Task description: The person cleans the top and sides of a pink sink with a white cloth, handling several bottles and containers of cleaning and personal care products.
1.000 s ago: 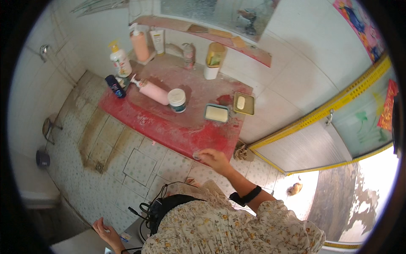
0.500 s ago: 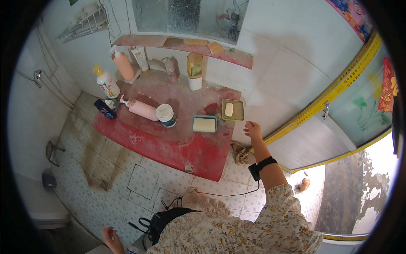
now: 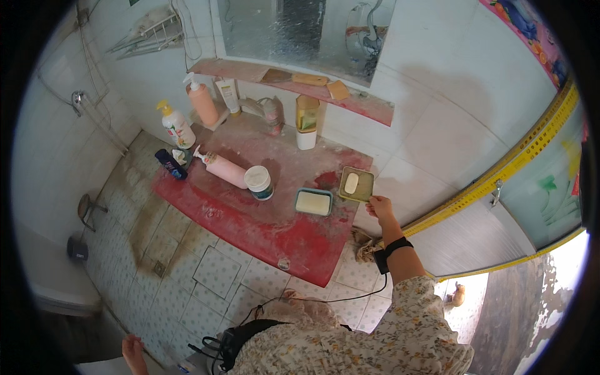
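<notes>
My right hand (image 3: 380, 207) reaches to the near right corner of a yellow-green square soap dish (image 3: 364, 189), its fingers pinched at the rim. A small pale bar of soap (image 3: 352, 183) lies in that dish. Just left stands a blue-green soap dish (image 3: 297, 204) with a larger cream bar of soap (image 3: 314, 202) in it. Both dishes rest on a red, worn countertop (image 3: 300, 257). Low at the left, away from the counter, hangs my left hand (image 3: 133, 353), empty, with its fingers loosely apart; its lower part is cut off by the frame.
A white-lidded tub (image 3: 259, 182), a pink pump bottle (image 3: 225, 170) lying down, a dark bottle (image 3: 170, 164) and several upright bottles occupy the counter's left and back. A narrow ledge (image 3: 250, 72) runs below the mirror (image 3: 300, 31). A yellow-framed door (image 3: 469, 231) stands at right.
My right hand has moved from beside the yellow-green soap dish onto its corner. My left hand has shifted left and lower. The whole view has shifted slightly.
</notes>
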Demonstrator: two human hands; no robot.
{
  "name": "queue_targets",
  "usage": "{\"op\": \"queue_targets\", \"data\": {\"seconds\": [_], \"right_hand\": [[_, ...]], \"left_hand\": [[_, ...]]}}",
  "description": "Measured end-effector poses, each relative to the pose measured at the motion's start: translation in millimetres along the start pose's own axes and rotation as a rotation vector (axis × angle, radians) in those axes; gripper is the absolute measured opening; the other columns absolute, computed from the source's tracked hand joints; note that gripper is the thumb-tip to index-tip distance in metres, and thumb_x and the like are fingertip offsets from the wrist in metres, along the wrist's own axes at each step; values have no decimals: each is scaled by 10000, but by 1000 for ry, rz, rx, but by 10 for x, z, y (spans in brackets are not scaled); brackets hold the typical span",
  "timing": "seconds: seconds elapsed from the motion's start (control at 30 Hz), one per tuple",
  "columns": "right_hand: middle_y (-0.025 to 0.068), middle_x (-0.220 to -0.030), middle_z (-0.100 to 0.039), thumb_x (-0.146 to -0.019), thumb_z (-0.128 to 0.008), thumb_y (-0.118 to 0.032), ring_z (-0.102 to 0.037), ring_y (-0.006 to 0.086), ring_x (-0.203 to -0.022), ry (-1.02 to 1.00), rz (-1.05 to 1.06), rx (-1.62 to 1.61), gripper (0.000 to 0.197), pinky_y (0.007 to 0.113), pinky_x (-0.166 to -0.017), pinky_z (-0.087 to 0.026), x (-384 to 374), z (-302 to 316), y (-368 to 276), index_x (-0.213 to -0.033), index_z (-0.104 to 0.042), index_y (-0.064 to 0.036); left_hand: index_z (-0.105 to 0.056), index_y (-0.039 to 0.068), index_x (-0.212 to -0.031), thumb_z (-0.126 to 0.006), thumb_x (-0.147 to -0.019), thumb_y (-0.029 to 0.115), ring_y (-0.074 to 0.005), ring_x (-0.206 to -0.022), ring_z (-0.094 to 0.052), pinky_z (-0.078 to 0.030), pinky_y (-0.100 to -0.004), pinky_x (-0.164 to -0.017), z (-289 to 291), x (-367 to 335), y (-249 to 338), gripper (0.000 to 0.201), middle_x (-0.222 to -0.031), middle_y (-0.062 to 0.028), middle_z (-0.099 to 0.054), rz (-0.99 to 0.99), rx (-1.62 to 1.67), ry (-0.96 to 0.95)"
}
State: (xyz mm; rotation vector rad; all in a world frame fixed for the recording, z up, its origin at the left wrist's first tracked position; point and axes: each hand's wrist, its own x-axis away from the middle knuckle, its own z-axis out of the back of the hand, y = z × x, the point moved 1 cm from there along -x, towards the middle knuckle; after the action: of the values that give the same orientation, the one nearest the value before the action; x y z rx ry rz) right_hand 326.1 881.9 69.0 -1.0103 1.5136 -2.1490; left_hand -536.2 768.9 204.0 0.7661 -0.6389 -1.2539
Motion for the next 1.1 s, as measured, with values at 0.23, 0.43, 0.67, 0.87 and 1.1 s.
{"op": "queue_targets", "data": {"seconds": [0.23, 0.43, 0.67, 0.87, 1.1], "right_hand": [[99, -672, -594, -823, -535, -72, -544, 134, -514, -54, 77, -37, 177, 240, -457, -446, 31, 60, -70, -924, -577, 67], [73, -671, -597, -831, -538, -95, -530, 106, -510, -82, 194, -59, 168, 223, -459, -432, 624, 31, -210, -926, -577, 37], [73, -709, -612, -856, -557, -121, -550, 110, -537, -411, 159, -77, 203, 221, -483, -454, 1574, -551, -222, -1014, -558, 5], [73, -753, -615, -863, -554, -124, -570, 101, -595, -875, 76, -1, 215, 230, -529, -477, 2427, -1325, -371, -1022, -552, 22], [170, -1069, -574, -754, -688, -242, -534, 320, -1022, -504, 924, 564, 445, 388, -900, -416, 1912, -1241, -735, -1106, -534, -17]], "left_hand": [[-519, -43, -1020, -501, -878, 73, -143, -760, -533, -450, -276, -700, -323, -177, 389, 185, -854, -74, -560, 61, 114, -36], [-535, -58, -1033, -509, -864, 39, -149, -805, -557, -461, -272, -730, -596, -672, 1207, 197, -883, -88, -588, -61, -69, -181], [-492, 10, -1138, -497, -905, 119, -177, -901, -581, -486, -317, -773, -2170, -923, 1712, 257, -1004, -89, -585, -100, 489, -647], [-394, 51, -1261, -409, -950, 259, -193, -1005, -557, -482, -336, -815, -3105, -496, 1965, 375, -1132, -82, -544, 365, 762, -896], [-445, 66, -1206, -425, -943, 284, -135, -932, -559, -484, -314, -790, -2904, -308, 1876, 342, -1034, -34, -563, 434, 916, -588]]}}
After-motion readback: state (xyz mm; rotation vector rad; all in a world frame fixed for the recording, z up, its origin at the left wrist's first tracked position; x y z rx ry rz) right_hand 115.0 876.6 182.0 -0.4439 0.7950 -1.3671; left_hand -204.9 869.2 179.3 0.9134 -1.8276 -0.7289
